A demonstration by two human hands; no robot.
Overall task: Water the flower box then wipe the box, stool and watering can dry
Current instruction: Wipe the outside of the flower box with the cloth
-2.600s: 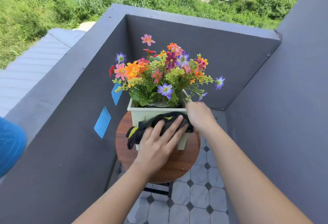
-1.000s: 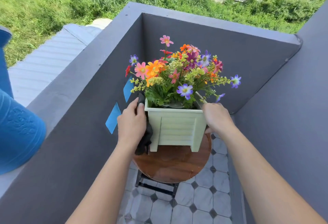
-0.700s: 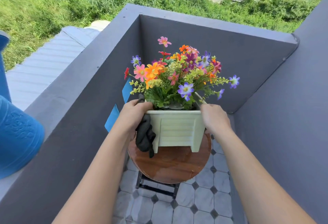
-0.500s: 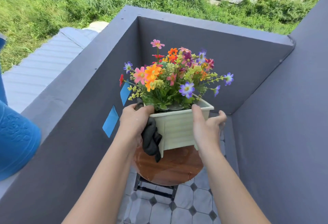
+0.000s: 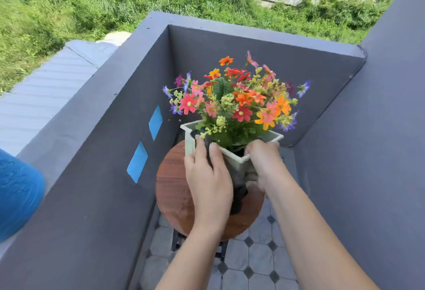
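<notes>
Left hand point(image 5: 208, 181): fingers straight, pressed flat on the near-left face of the flower box point(image 5: 189, 140). A dark cloth point(image 5: 239, 197) hangs from under the palm.
Right hand point(image 5: 264, 163): fingers curled over the rim, grasping the box.
Box is turned corner-on above the round stool point(image 5: 171, 188); resting or lifted, cannot tell.

Judgement: box-wiping step. Brace with the right hand and drag the cloth along each face, down to the base.

Box: pale, rigid, square-rimmed. Stool top: glossy wood grain. Watering can point(image 5: 18, 193): blue, embossed, far left, well apart.
</notes>
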